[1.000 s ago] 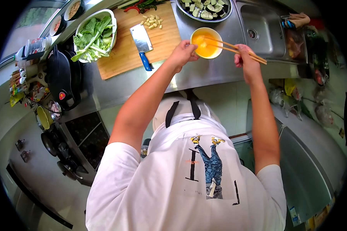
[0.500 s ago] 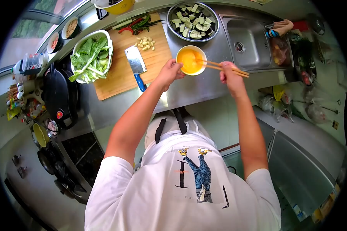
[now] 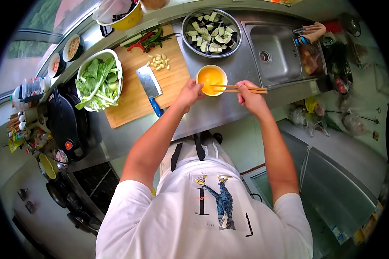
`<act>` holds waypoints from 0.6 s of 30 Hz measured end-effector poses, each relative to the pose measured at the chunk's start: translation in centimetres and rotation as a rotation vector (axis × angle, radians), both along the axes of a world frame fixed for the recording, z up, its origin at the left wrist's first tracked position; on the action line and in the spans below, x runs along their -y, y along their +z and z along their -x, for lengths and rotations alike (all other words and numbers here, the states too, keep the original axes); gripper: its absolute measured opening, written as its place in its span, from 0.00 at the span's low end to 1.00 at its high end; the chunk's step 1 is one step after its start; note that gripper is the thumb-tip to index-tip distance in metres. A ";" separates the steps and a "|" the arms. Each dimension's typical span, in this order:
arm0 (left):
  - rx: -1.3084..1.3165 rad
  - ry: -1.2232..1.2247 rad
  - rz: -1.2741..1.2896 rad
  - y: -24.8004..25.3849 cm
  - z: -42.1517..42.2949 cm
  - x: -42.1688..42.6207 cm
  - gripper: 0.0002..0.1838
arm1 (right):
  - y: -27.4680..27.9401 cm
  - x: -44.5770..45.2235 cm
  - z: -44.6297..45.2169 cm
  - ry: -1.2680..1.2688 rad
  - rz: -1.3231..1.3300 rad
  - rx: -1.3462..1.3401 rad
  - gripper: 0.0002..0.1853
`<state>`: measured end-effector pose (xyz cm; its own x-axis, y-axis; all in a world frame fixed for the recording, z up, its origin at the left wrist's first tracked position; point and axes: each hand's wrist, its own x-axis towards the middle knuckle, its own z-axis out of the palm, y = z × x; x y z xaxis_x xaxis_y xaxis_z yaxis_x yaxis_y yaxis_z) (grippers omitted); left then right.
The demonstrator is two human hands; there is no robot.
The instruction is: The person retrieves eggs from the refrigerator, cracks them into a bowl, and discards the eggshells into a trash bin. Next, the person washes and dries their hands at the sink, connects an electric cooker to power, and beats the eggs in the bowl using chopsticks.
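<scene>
A small white bowl (image 3: 225, 78) holds bright yellow-orange beaten egg (image 3: 210, 77) near the front edge of the steel counter. My left hand (image 3: 191, 95) grips the bowl's left rim, fingers closed on it. In my right hand (image 3: 250, 97) is a pair of wooden chopsticks (image 3: 230, 88), held nearly level, their tips in the egg. To the left of the bowl, a cleaver (image 3: 149, 83) with a blue handle lies on the wooden cutting board (image 3: 129, 110). Peeled garlic cloves (image 3: 160, 62) lie beside its blade.
Behind the bowl stands a steel basin of cut eggplant (image 3: 209, 38). A sink (image 3: 274, 52) is at the right. Leafy greens (image 3: 97, 82) fill a white basket at the left; red and green peppers (image 3: 149, 39) lie at the board's back. A black appliance (image 3: 65, 121) stands far left.
The chopsticks have swung from a slant to nearly level, with their tips moving toward the bowl's near side. My right hand has shifted slightly left and down. The whole view has turned a little.
</scene>
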<state>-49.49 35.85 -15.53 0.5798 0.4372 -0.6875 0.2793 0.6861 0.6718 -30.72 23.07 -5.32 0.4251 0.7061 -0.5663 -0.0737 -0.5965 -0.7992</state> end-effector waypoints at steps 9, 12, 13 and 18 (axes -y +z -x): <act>-0.041 0.041 0.042 -1.4 -0.8 -0.4 0.17 | -1.0 -0.8 0.2 -0.166 -0.109 0.058 0.14; -0.024 0.053 0.052 -1.9 -1.1 -0.3 0.17 | -2.5 -1.0 0.5 -0.069 0.031 0.216 0.13; -0.029 0.043 0.058 -2.0 -1.3 -0.3 0.17 | -2.6 -0.7 1.2 -0.002 -0.018 0.210 0.13; -0.042 0.076 0.036 -1.6 -1.5 0.4 0.18 | -2.8 -0.9 1.8 -0.096 -0.059 0.105 0.13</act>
<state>-47.98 35.42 -17.11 0.5166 0.4535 -0.7263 0.2529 0.7295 0.6355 -32.54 23.97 -8.15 0.5469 0.6902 -0.4739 -0.0422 -0.5426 -0.8389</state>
